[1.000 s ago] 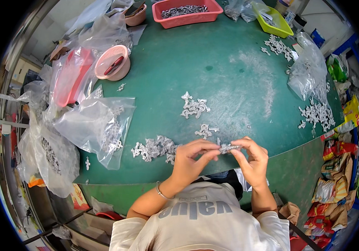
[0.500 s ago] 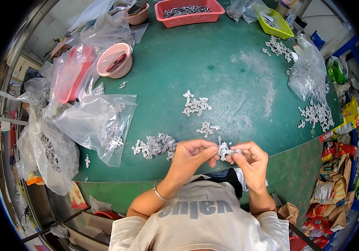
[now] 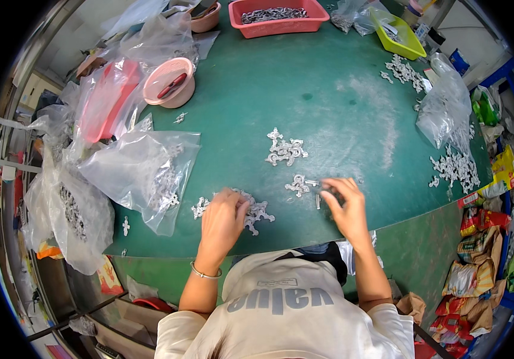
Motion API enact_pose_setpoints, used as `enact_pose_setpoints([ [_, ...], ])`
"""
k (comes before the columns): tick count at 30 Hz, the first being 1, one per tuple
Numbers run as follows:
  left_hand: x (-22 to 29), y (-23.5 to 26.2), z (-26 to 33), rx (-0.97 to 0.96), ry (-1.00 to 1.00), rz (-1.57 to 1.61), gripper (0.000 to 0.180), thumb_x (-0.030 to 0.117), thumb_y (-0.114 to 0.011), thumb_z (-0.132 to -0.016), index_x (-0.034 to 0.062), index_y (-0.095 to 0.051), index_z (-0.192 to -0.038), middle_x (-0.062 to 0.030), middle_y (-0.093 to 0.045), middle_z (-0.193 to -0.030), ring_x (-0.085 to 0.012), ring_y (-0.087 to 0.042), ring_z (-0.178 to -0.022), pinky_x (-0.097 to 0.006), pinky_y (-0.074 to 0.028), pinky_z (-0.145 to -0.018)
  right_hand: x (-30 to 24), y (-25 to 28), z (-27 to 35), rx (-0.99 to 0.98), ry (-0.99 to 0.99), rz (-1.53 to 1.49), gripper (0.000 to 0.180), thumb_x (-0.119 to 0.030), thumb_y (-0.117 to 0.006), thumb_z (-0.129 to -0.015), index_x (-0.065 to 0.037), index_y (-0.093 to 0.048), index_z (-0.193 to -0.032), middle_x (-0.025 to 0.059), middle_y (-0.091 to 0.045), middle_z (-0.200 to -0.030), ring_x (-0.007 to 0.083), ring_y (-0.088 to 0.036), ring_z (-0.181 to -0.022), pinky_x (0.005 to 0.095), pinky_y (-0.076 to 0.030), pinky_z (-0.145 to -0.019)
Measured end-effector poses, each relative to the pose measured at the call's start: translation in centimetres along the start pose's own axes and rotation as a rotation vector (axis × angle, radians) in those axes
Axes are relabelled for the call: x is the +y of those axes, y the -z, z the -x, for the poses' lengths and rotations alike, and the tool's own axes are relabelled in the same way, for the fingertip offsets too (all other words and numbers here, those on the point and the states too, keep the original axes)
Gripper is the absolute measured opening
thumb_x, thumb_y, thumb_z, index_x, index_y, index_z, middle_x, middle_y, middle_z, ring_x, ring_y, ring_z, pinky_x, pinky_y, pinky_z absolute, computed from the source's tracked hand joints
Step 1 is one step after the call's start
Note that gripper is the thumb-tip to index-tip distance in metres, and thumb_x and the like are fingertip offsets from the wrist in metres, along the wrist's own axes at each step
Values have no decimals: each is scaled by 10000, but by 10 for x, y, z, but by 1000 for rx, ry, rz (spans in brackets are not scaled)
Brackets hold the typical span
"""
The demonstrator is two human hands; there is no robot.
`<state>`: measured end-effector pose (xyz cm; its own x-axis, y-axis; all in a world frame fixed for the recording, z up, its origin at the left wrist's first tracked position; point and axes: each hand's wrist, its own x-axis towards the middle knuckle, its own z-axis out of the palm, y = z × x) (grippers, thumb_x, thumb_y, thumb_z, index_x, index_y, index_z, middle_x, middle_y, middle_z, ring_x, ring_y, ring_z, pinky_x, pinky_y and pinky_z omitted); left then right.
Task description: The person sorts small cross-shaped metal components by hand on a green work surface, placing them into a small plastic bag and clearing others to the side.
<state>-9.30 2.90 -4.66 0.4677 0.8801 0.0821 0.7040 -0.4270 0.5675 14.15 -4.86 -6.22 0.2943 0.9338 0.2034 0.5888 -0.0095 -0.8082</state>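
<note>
My left hand [image 3: 224, 214] is over a heap of small grey cast-metal parts [image 3: 259, 216] near the table's front edge. Its fingers curl down into the heap, and their tips are hidden, so what they grip does not show. My right hand [image 3: 346, 206] is open, thumb and fingers apart, with nothing visible between them. Close to its fingertips lie a short bright metal strip [image 3: 318, 202] and a small cluster of grey parts [image 3: 297, 186]. Farther away sits a larger cluster of the same parts [image 3: 285, 151].
Clear plastic bags holding parts [image 3: 143, 173] cover the left side, beside a pink basket [image 3: 179, 99] with a red-handled tool. A red tray [image 3: 278, 27] of parts and a yellow-green basket [image 3: 400, 43] stand at the back. More loose parts [image 3: 455, 169] and a bag [image 3: 445, 113] lie right.
Both hands were together around a metal part and have separated. My left hand moved left onto the heap. My right hand opened and moved slightly forward; the part is no longer between them.
</note>
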Motion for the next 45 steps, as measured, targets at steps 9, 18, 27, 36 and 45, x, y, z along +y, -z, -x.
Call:
enact_pose_setpoints([
  [9,20,-10,0,101,-96,122,282,7,-625,-715,3,-529,-980,-145,-485,-952,-316,-487,-872,-358,-409,-754,8,-33,-6,77,205,296,123,-66,-638,-704,-18,-625,-816,90,-582,-771,262,-495,-714,326,-373,-685],
  [18,65,-10,-6,63,-203,556,342,-50,-638,-697,24,-583,-1027,-123,-557,-993,-211,-557,-832,-273,-460,-687,-28,-4,16,48,-387,-742,121,-58,-568,-831,43,-627,-800,48,-600,-709,87,-522,-683,229,-408,-656],
  [27,66,-9,-1,23,-114,860,160,-61,-610,-744,-33,-630,-900,-107,-605,-823,-159,-577,-724,-252,-472,-649,-48,9,21,39,-154,-626,126,-32,-548,-829,40,-588,-733,67,-572,-673,118,-513,-645,239,-397,-623],
  [36,64,-11,1,-234,157,1247,138,81,-570,-836,-51,-592,-804,-86,-600,-759,-125,-552,-653,-237,-452,-613,-50,10,23,6,-86,-517,312,-48,-472,-858,15,-491,-553,45,-491,-525,120,-440,-526,264,-341,-538],
  [45,63,-15,2,-319,249,1372,156,126,-570,-845,-23,-592,-806,-68,-599,-730,-117,-538,-646,-236,-433,-616,-51,11,25,11,-126,-590,331,-42,-442,-867,10,-474,-542,44,-480,-508,116,-426,-486,262,-340,-528],
])
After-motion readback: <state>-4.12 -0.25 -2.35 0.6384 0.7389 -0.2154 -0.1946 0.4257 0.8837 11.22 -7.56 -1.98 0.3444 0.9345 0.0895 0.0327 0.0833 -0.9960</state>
